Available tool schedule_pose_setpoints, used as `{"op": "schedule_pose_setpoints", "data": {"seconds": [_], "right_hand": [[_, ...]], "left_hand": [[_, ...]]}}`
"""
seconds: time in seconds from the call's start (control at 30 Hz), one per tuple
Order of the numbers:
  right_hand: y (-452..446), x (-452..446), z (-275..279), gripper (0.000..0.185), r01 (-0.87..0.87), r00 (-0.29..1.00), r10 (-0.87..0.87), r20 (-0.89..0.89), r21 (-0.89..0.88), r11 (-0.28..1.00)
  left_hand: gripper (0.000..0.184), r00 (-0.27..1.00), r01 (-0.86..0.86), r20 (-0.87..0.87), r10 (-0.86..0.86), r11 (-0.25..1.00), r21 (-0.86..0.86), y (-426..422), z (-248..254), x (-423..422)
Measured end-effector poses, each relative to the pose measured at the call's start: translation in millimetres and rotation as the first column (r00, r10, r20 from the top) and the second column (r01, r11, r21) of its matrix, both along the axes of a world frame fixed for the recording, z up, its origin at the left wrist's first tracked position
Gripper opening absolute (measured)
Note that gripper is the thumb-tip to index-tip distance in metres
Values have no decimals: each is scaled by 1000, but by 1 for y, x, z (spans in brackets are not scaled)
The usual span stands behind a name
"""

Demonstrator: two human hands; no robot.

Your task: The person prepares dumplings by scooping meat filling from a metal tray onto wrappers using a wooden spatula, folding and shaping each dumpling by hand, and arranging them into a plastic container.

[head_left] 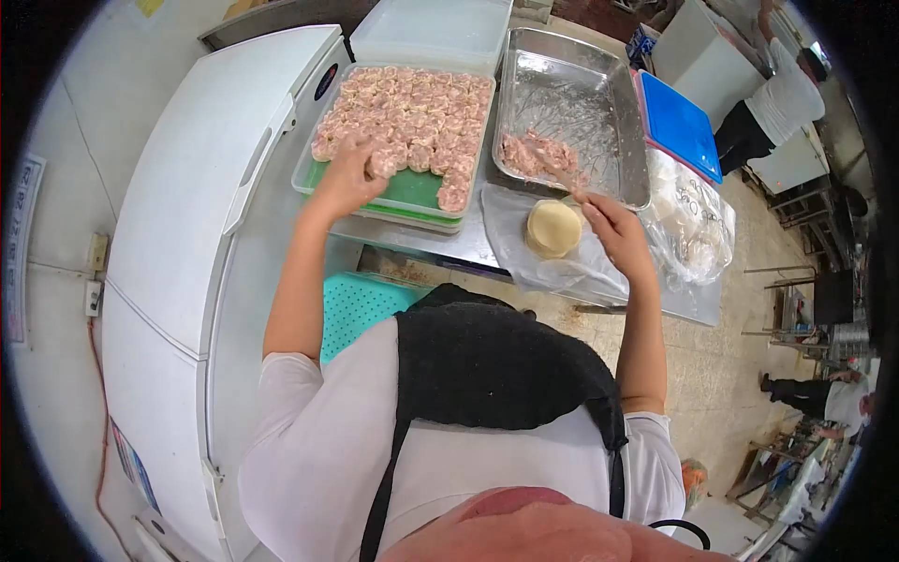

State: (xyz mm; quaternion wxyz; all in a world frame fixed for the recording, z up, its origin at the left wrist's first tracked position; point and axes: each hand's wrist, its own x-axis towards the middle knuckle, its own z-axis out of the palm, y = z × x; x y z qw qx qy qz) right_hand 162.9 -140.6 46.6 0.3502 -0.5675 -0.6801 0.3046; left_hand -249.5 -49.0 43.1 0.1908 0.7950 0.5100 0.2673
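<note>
My left hand (348, 180) is closed around a dumpling (382, 165) at the near edge of a plastic container (302, 173). Rows of open-topped meat dumplings (403, 108) fill most of that container, and its green base (412, 188) shows at the front. My right hand (613, 229) grips a thin flat tool (565, 178), which looks like a spatula, its far end in the ground meat (529, 155). This meat lies in the near left corner of a metal tray (642, 150). Just left of my right hand, a stack of round wrappers (552, 229) rests on a plastic sheet (506, 225).
A white fridge (201, 187) stands close on the left. Right of the tray are a blue lid (681, 122) and plastic bags (693, 225). Below the table sits a turquoise perforated basket (361, 309). Two other people (782, 98) are farther off on the right.
</note>
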Motion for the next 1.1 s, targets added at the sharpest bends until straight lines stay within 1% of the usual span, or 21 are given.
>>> {"op": "schedule_pose_setpoints", "data": {"seconds": [0.03,0.07,0.13,0.17,0.2,0.27,0.3,0.37,0.4,0.47,0.5,0.57,0.7,0.77,0.8,0.87,0.9,0.97,1.0,1.07,1.1], "right_hand": [[-6,4,-5,30,47,997,-49,-51,-41,998],[-13,7,-6,30,57,997,-59,-50,-42,997],[-27,10,-7,29,183,969,-206,-137,-164,969],[-32,10,-8,29,192,967,-215,-136,-165,968],[-36,11,-12,29,215,959,-237,-155,-147,965],[-45,11,-17,28,263,940,-281,-194,-112,958],[-49,9,-17,28,273,937,-290,-195,-111,956],[-57,6,-17,28,321,919,-343,-196,-135,937],[-60,7,-19,28,330,916,-352,-195,-136,934],[-65,9,-28,29,335,916,-353,-192,-122,934],[-68,8,-30,29,338,914,-357,-192,-124,933],[-71,7,-34,29,334,910,-359,-205,-147,931],[-75,-1,-27,30,306,926,-325,-189,-126,944],[-76,-7,-17,30,324,910,-368,-190,-230,918],[-75,-9,-16,30,323,911,-367,-189,-229,918],[-73,-12,-14,30,294,921,-335,-199,-207,933],[-73,-14,-12,30,292,922,-333,-196,-210,933],[-74,-17,-10,30,286,933,-320,-165,-198,937],[-74,-18,-9,30,286,934,-319,-163,-198,938],[-74,-19,-8,30,266,930,-306,-205,-202,943],[-75,-18,-8,30,266,930,-306,-204,-201,943]], "left_hand": [[51,999,24,-38,-22,998,56,-1,-4,3],[51,999,33,-37,-31,998,54,-2,-8,9],[54,996,29,-79,-31,999,-29,-4,-12,25],[65,995,53,-78,-55,998,-32,-6,-11,34],[65,995,62,-78,-64,998,-32,-6,-14,40],[73,997,67,-38,-68,997,-32,-5,-24,51],[73,996,78,-38,-79,996,-31,-5,-23,56],[75,996,16,-84,-33,981,-193,-6,-20,65],[75,996,25,-83,-42,981,-194,-4,-26,68],[79,992,96,-87,-89,992,86,3,-42,71],[79,992,100,-88,-92,991,84,2,-40,71],[80,990,135,-35,-136,990,-27,2,-33,69],[78,992,122,-25,-124,989,-89,-4,-24,54],[77,993,79,-77,-95,980,-184,-6,-19,50],[77,993,79,-76,-94,980,-184,-3,-26,51],[77,993,114,-33,-114,993,6,8,-47,55],[77,993,112,-31,-112,994,3,8,-44,57],[77,981,195,20,-194,980,-47,8,-36,57],[77,981,194,22,-193,980,-46,7,-33,52],[76,991,115,-47,-125,977,-180,6,-28,35],[76,991,115,-46,-125,977,-180,7,-25,30]]}}
